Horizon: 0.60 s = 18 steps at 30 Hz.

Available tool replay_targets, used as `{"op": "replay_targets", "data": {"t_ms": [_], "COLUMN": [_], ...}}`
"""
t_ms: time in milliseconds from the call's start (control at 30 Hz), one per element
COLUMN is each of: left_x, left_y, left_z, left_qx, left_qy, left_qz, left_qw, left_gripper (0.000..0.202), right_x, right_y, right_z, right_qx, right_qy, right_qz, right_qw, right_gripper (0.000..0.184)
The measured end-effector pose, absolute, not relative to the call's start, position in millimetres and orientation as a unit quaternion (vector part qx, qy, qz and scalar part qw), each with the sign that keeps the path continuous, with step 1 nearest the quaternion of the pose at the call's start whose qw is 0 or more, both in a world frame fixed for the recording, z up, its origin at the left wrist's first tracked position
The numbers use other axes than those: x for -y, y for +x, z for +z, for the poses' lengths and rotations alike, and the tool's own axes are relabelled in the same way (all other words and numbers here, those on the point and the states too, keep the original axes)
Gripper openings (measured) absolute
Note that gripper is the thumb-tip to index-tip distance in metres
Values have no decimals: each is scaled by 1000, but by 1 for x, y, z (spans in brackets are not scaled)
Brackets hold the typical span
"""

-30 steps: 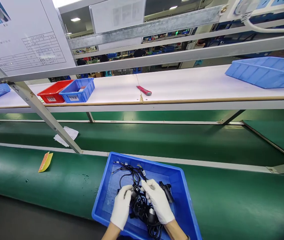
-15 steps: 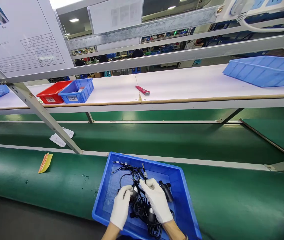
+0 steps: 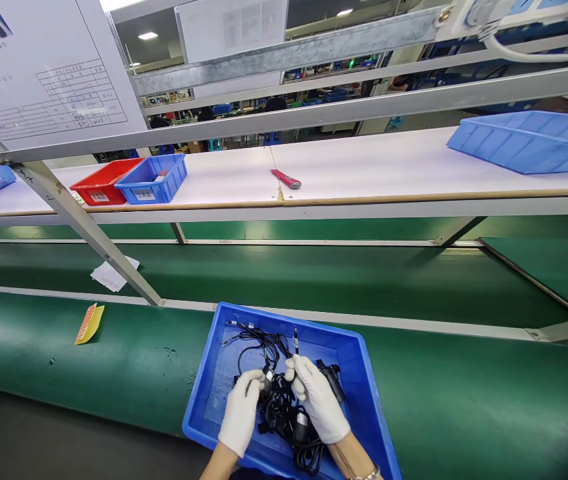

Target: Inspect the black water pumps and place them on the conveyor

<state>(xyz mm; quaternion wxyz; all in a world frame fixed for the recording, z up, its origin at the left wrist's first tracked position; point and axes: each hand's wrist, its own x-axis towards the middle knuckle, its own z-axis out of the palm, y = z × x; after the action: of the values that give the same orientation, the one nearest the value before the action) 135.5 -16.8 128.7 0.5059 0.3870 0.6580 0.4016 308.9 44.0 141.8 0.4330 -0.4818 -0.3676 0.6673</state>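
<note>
A blue plastic bin [image 3: 375,408] on the near green surface holds a tangle of black cables [image 3: 280,410] with black cylindrical parts. My left hand [image 3: 241,412], in a white glove, pinches a black part with a pale label [image 3: 267,380] at the bin's left middle. Between the gloved fingers of my right hand [image 3: 318,400] is a black cable [image 3: 296,341], its labelled end pointing up past the fingertips. Another black cylindrical part [image 3: 331,380] lies against the bin's right side, beside my right hand. Loose cable ends [image 3: 249,331] spread toward the far left corner.
A slanted metal post [image 3: 89,230] stands left of the bin. Yellow paper [image 3: 90,324] lies on the near surface and a white sheet [image 3: 114,275] on the belt behind. The shelf [image 3: 364,167] carries a red-handled cutter [image 3: 285,179], a red bin [image 3: 101,183] and blue bins [image 3: 151,180].
My right hand has drawn the cable a little to the right, and its end now stands more upright. My left hand stays almost in place. The white sheet has shifted left.
</note>
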Motion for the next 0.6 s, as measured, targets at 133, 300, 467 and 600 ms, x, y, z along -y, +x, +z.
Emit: {"op": "replay_targets", "data": {"t_ms": [133, 300, 467, 600], "left_x": [17, 18, 17, 17], "left_y": [136, 133, 135, 131], "left_z": [128, 127, 131, 129], "left_qx": [-657, -657, -661, -673], "left_qy": [387, 389, 386, 378], "left_qz": [401, 398, 396, 401], "left_qw": [508, 509, 508, 493], "left_gripper": [35, 36, 35, 34], "right_x": [-42, -43, -42, -44], "right_y": [309, 311, 309, 305], "right_z": [140, 143, 141, 135], "right_qx": [353, 347, 385, 463], "right_qy": [-464, -452, -466, -489], "right_qz": [683, 694, 676, 649], "right_qw": [440, 439, 422, 355], "right_gripper": [48, 49, 48, 43]}}
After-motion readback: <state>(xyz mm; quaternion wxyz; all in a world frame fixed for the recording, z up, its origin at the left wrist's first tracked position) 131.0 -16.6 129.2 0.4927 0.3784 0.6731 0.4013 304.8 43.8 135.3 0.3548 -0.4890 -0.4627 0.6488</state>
